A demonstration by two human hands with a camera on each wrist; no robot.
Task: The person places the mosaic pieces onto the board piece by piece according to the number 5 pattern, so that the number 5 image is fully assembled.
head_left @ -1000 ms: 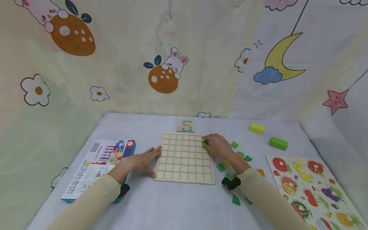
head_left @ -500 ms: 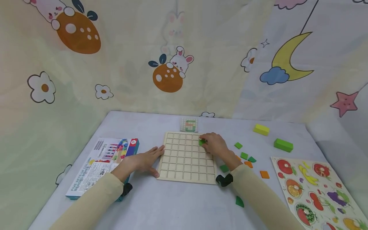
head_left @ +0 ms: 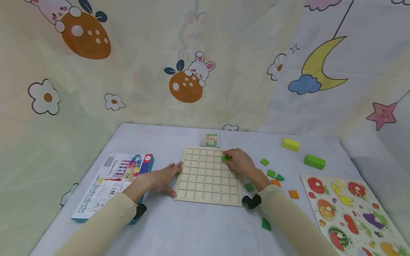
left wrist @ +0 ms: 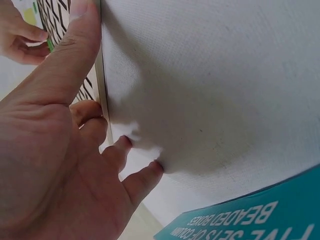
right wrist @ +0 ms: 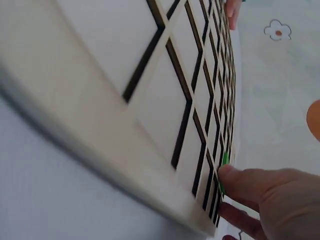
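Right hand pinches green tile over a cell near the grid board's far right corner, shifted slightly left since a second ago, so seating seems underway, while left hand stays flat, open against the board's left edge.

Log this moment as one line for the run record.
left hand: rests flat against grid board left edge | right hand: fingers on green tile, top-right cells | loose tiles: right of board
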